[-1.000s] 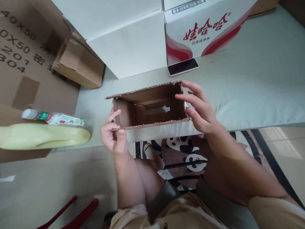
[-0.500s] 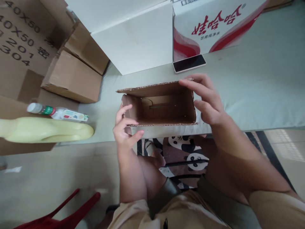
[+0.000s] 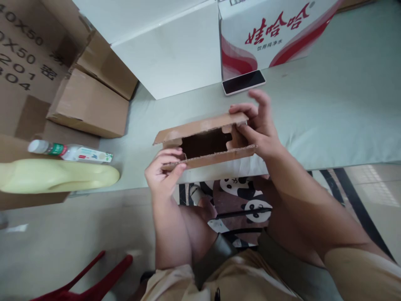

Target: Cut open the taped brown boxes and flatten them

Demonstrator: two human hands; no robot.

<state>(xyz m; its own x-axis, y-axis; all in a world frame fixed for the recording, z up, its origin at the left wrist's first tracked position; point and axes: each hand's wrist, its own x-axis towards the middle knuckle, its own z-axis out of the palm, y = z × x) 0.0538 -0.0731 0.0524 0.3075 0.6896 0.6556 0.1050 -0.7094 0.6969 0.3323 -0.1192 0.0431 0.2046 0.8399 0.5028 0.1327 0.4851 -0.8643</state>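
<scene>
A small brown cardboard box (image 3: 219, 158) faces me with its top opening, on the near part of the table. Its side flaps are folded inward and its two long flaps lean over the dark opening. My left hand (image 3: 164, 169) grips the left end, thumb on the near flap and fingers on the left side flap. At the right end is my right hand (image 3: 258, 125), its thumb pressing the right side flap in, some fingers behind the far flap and one finger raised.
Behind the box are a phone (image 3: 243, 82), a white box (image 3: 175, 54) and a red-and-white carton (image 3: 266, 37). To the left lie brown boxes (image 3: 94, 104), a bottle (image 3: 72, 151) and a pale yellow object (image 3: 62, 175). A red object (image 3: 103, 276) stands on the floor.
The side flaps have been folded inward and the long flaps have tilted over the opening. My right hand has shifted left, its thumb now at the opening. The view has moved slightly.
</scene>
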